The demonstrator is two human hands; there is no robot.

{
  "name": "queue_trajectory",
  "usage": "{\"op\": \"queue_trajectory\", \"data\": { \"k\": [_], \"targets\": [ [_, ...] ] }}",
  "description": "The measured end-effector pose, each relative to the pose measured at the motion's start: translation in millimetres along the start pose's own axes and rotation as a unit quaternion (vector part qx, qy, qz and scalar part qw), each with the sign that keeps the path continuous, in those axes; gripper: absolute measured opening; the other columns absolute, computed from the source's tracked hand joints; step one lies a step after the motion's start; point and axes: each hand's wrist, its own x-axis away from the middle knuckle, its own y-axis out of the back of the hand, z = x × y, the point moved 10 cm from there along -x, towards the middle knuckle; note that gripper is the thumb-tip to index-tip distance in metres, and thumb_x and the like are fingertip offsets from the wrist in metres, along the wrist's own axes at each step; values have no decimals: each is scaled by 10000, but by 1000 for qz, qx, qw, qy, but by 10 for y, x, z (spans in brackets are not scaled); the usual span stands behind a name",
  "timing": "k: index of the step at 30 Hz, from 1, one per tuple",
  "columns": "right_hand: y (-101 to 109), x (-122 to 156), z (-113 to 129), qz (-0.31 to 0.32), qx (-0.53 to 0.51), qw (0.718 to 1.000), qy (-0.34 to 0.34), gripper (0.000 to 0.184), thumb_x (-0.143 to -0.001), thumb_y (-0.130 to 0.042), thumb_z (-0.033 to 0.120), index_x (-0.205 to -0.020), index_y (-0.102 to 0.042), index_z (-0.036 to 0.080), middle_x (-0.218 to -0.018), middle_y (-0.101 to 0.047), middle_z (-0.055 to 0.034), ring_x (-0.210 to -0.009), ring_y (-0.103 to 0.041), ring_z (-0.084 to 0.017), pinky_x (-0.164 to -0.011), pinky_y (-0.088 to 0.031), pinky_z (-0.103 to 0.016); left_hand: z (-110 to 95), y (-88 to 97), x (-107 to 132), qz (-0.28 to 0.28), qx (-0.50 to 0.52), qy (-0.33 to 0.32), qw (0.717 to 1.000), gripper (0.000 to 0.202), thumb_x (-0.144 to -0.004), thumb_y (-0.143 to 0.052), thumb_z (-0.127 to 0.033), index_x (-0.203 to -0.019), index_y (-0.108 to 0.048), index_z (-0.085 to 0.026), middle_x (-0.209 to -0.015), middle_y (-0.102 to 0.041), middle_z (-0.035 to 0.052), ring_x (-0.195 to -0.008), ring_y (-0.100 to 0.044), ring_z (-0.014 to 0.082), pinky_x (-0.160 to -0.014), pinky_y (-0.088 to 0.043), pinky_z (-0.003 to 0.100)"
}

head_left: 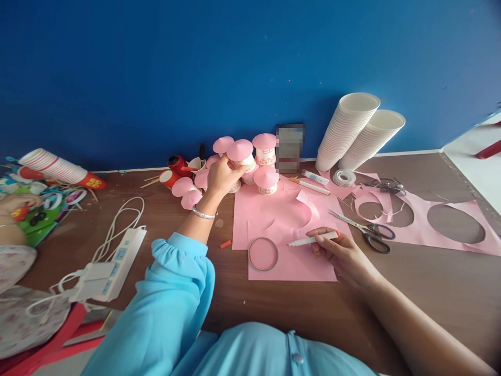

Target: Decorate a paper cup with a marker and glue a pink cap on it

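Observation:
My left hand (224, 176) reaches to the back of the table, its fingers closed on a small paper cup with a pink cone roof (240, 150). Several like it stand close by, among them a roofed cup (266, 179) with red drawings round its side. In my right hand (340, 253) is a white marker (313, 240), its tip bare and pointing left above a pink paper sheet (289, 263). A thin ring (249, 254) lies on that sheet. Left of the paper is a small red cap (226, 244).
Right of the paper lie scissors (366, 230) and pink paper with cut-out holes (418, 230). Behind stand white cup stacks (344, 130), a tape roll (344, 178) and a phone-like object (290, 149) with a blurred screen. A power strip (123, 263) and another person's arm (11, 232) are at left.

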Motion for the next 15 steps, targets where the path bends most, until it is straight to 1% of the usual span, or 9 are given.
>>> {"op": "queue_trajectory", "data": {
  "k": [4,8,15],
  "targets": [
    [5,-10,-22,-2,2,1000,-3,486,-725,-848,640,-940,-765,212,-714,-591,-10,-686,-527,-160,-667,-417,-314,34,-45,-14,7,-10,0,1000,305,-732,-776,-448,-881,-664,-207,-847,-746,70,-877,-692,287,-757,-515,343],
    [3,-16,-26,-4,2,1000,-4,484,-716,-852,638,-925,-765,211,-707,-586,-16,-688,-519,-168,-652,-421,-315,69,-87,-14,11,-2,16,1000,318,-722,-790,-448,-882,-657,-207,-851,-749,69,-879,-706,291,-743,-513,344],
    [-13,8,17,-5,11,1000,0,461,-747,-833,634,-930,-769,216,-721,-592,-20,-684,-528,-167,-650,-423,-313,61,-72,-10,-4,16,31,999,405,-713,-810,-448,-988,-629,-211,-943,-758,75,-937,-715,294,-781,-509,346]
  ]
}}
